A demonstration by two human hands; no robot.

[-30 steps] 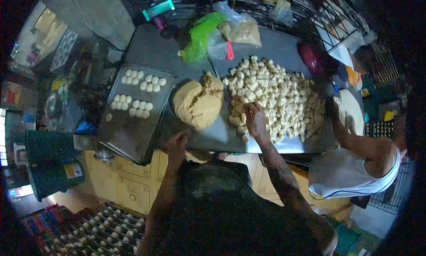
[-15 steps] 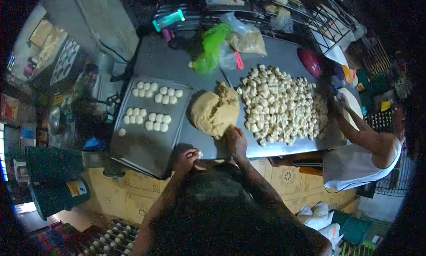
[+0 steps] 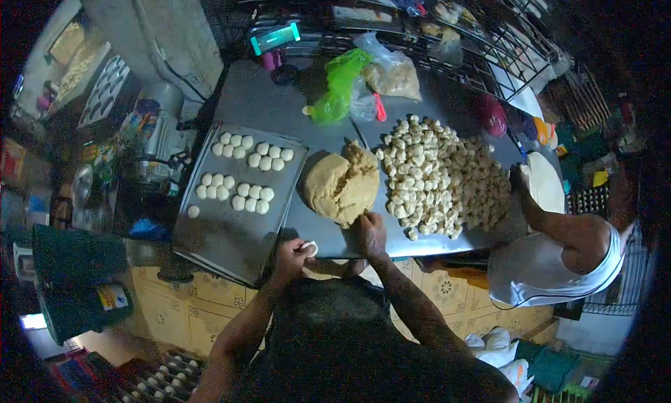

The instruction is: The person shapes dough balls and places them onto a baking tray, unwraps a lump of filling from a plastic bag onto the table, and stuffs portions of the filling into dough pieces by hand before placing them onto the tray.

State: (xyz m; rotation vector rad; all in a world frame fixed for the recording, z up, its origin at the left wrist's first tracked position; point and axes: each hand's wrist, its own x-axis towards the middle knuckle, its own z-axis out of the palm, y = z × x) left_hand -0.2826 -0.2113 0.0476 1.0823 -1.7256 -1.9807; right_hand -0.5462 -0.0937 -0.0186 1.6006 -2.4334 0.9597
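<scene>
My left hand [image 3: 292, 257] is closed on a small flattened piece of white dough [image 3: 309, 248], near the table's front edge. The fingers of my right hand [image 3: 372, 232] are pressed together at the lower right edge of a large tan mass [image 3: 334, 186]; what they hold, if anything, is hidden. A dark tray [image 3: 231, 241] on the left bears round white dough balls [image 3: 256, 197] in several clusters, with a single ball apart at its left. Right of the tan mass spreads a big heap of dough pieces [image 3: 421, 176].
Green and clear plastic bags [image 3: 334, 99] lie at the back of the table [image 3: 251, 102]. Another person [image 3: 559, 253] in a white top stands at the right, arms over the table beside a pale round board [image 3: 545, 183]. Metal racks [image 3: 482, 46] stand behind.
My right hand has moved from the dough heap left to the tan mass. My left hand now shows a white dough piece, flatter than half a second ago. The view has shifted.
</scene>
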